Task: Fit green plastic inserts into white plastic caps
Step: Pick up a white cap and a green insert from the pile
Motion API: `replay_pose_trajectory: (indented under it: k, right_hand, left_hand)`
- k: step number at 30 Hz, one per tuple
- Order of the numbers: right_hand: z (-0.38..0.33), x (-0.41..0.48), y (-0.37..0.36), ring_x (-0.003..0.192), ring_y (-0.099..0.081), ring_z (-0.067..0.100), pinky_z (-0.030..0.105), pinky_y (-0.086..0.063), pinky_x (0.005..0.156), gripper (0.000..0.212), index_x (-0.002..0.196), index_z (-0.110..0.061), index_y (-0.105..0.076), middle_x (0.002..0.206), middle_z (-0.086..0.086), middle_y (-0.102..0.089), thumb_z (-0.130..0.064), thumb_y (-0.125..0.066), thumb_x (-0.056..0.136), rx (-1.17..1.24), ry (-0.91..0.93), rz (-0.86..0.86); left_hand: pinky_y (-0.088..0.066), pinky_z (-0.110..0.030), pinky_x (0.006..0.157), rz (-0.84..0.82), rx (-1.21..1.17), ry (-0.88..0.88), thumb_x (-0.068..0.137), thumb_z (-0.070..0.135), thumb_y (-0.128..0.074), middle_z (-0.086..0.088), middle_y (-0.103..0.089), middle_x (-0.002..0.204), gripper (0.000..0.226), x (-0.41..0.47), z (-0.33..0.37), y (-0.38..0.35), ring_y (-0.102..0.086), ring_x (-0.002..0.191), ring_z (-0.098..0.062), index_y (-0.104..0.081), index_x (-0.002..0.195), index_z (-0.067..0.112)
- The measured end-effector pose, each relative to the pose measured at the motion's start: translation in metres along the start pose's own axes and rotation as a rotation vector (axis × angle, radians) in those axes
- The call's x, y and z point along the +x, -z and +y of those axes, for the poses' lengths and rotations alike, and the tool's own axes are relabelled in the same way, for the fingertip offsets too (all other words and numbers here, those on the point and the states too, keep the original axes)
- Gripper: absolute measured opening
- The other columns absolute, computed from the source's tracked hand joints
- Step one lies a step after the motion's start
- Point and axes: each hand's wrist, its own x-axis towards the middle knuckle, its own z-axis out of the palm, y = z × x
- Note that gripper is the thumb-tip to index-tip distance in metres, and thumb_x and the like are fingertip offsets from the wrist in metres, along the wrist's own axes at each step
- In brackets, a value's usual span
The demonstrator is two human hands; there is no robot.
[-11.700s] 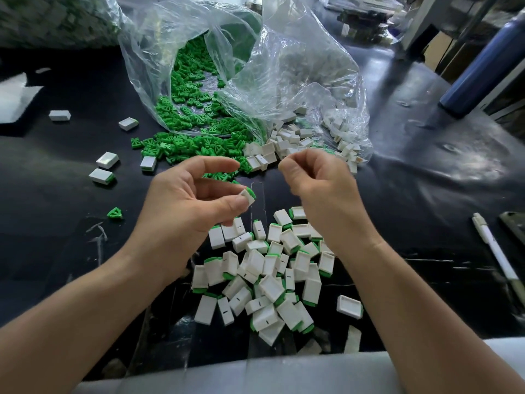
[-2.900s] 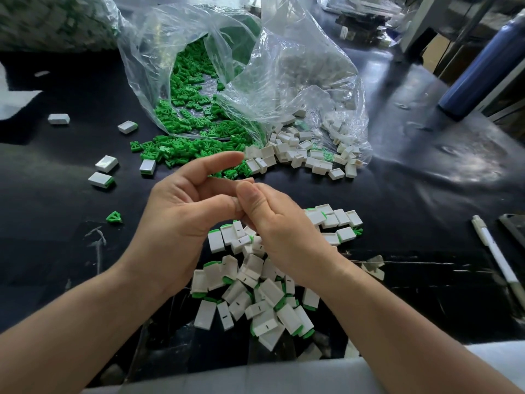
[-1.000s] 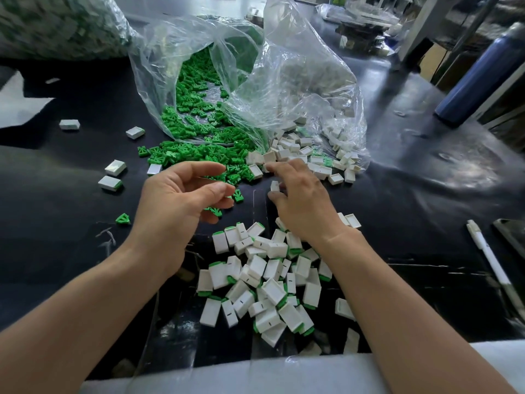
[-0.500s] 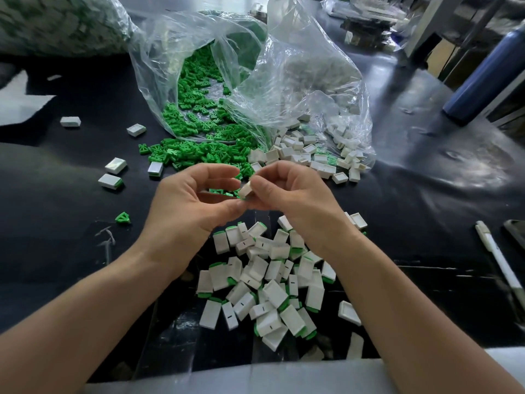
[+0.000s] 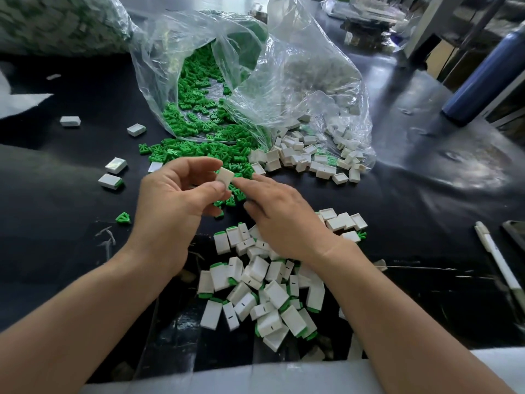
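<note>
My left hand pinches a white plastic cap between thumb and forefinger, raised above the black table. My right hand lies palm down just right of it, fingertips reaching over loose green inserts near the cap; I cannot see anything held in it. A pile of assembled white caps with green ends lies below both hands. Green inserts spill from one clear bag, and empty white caps spill from another.
A few stray caps and one green insert lie on the left. A small group of empty caps sits right of my right hand. A white pen lies at the right edge, a blue bottle at the far right.
The hands were joined around the cap half a second ago. Now my right hand has come off and dropped toward the loose inserts, while my left keeps the cap.
</note>
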Motion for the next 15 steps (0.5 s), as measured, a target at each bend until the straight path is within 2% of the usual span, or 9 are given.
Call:
replay_pose_trajectory:
  k: [2, 4, 6, 11, 13, 15]
  right_hand:
    - [0.0007, 0.0011, -0.0009, 0.135, -0.030, 0.012, 0.030, -0.013, 0.106, 0.045, 0.141, -0.023, -0.034, 0.143, -0.002, -0.043, -0.015, -0.037, 0.097, -0.062, 0.001, -0.041]
    - [0.0013, 0.0006, 0.0019, 0.122, -0.045, 0.018, 0.033, -0.020, 0.102, 0.041, 0.135, -0.020, -0.044, 0.131, 0.000, -0.056, -0.013, -0.042, 0.095, -0.059, -0.001, 0.032]
    - [0.0013, -0.0011, 0.0051, 0.110, -0.053, 0.022, 0.032, -0.030, 0.096, 0.036, 0.126, -0.017, -0.055, 0.117, 0.002, -0.063, -0.011, -0.051, 0.090, -0.043, -0.001, 0.100]
    - [0.0006, -0.0028, 0.0061, 0.106, -0.052, 0.024, 0.037, -0.038, 0.093, 0.034, 0.120, -0.016, -0.060, 0.112, 0.005, -0.057, -0.011, -0.059, 0.086, -0.006, -0.104, 0.042]
    - [0.0028, -0.0023, 0.0076, 0.105, -0.053, 0.024, 0.032, -0.039, 0.092, 0.033, 0.119, -0.017, -0.060, 0.109, 0.003, -0.054, -0.015, -0.062, 0.086, 0.012, -0.154, 0.040]
    - [0.0054, -0.0025, 0.0085, 0.102, -0.053, 0.020, 0.021, -0.035, 0.085, 0.031, 0.115, -0.018, -0.061, 0.098, -0.002, -0.047, -0.019, -0.064, 0.084, 0.016, -0.186, 0.059]
  left_hand:
    - [-0.051, -0.017, 0.050, -0.001, 0.001, -0.001, 0.079, -0.005, -0.064, 0.004, -0.068, 0.074, 0.027, 0.0000, 0.0002, 0.0001, -0.067, 0.066, -0.011, -0.066, 0.082, 0.021]
    - [-0.051, -0.017, 0.050, -0.004, 0.005, -0.001, 0.079, -0.005, -0.064, 0.004, -0.069, 0.074, 0.027, 0.0002, 0.0004, -0.0001, -0.066, 0.066, -0.011, -0.066, 0.081, 0.021]
    - [-0.051, -0.018, 0.050, -0.016, 0.005, 0.011, 0.079, -0.006, -0.063, 0.002, -0.068, 0.074, 0.025, 0.0000, 0.0003, -0.0007, -0.066, 0.064, -0.010, -0.066, 0.082, 0.019]
    - [-0.051, -0.019, 0.051, -0.067, 0.009, 0.036, 0.080, -0.007, -0.062, 0.002, -0.069, 0.072, 0.023, -0.0019, 0.0011, -0.0008, -0.067, 0.062, -0.011, -0.066, 0.083, 0.016]
    - [-0.051, -0.019, 0.051, -0.075, 0.006, 0.033, 0.079, -0.007, -0.063, 0.003, -0.069, 0.072, 0.023, -0.0021, 0.0016, 0.0002, -0.067, 0.062, -0.011, -0.066, 0.081, 0.016]
    - [-0.052, -0.018, 0.052, -0.092, 0.007, 0.031, 0.077, -0.005, -0.065, 0.004, -0.070, 0.070, 0.022, -0.0033, 0.0020, -0.0011, -0.067, 0.062, -0.010, -0.066, 0.079, 0.016]
